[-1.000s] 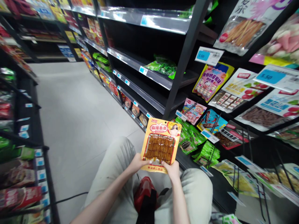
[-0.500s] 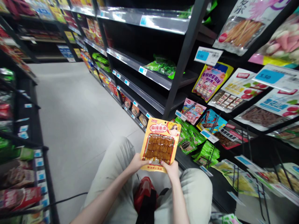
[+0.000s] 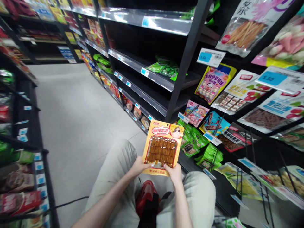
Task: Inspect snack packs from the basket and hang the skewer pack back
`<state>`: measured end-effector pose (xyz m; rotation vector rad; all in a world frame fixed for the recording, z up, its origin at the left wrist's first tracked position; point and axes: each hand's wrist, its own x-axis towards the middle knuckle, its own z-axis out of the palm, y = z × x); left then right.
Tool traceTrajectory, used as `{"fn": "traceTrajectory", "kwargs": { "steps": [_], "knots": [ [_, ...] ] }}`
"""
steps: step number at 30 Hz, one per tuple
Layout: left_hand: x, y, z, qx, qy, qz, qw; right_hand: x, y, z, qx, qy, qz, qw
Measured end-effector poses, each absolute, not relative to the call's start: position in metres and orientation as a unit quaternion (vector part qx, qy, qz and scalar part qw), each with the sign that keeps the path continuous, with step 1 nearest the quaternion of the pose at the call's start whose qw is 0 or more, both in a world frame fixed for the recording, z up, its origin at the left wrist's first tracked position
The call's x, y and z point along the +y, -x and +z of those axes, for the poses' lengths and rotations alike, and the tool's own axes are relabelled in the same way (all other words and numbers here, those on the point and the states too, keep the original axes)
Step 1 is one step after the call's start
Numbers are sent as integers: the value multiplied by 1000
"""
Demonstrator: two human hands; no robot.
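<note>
I hold a yellow-orange snack packet [image 3: 162, 146] with a clear window showing brown skewered pieces and red lettering on top. My left hand [image 3: 137, 166] grips its lower left corner, thumb on the front. My right hand [image 3: 174, 173] grips its lower right edge. The packet stands upright above my knees, in front of the low black shelf. Below my hands a red object with a black strap [image 3: 148, 199] lies between my legs.
Black shelving [image 3: 182, 66] runs along the right, with hanging snack bags [image 3: 215, 83], green packets [image 3: 200, 147] and blue price tags [image 3: 210, 57]. Another rack of goods [image 3: 16, 177] stands at the left. A grey tiled aisle [image 3: 71, 107] stretches ahead.
</note>
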<state>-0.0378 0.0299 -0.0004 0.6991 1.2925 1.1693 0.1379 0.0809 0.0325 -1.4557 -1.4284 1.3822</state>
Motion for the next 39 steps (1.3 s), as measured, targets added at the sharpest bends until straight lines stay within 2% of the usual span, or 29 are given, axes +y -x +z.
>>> {"fn": "traceTrajectory", "kwargs": {
  "steps": [39],
  "knots": [
    [29,39,1,559,-303,500,588,80,-139,24,-550,538,539,342]
  ]
}}
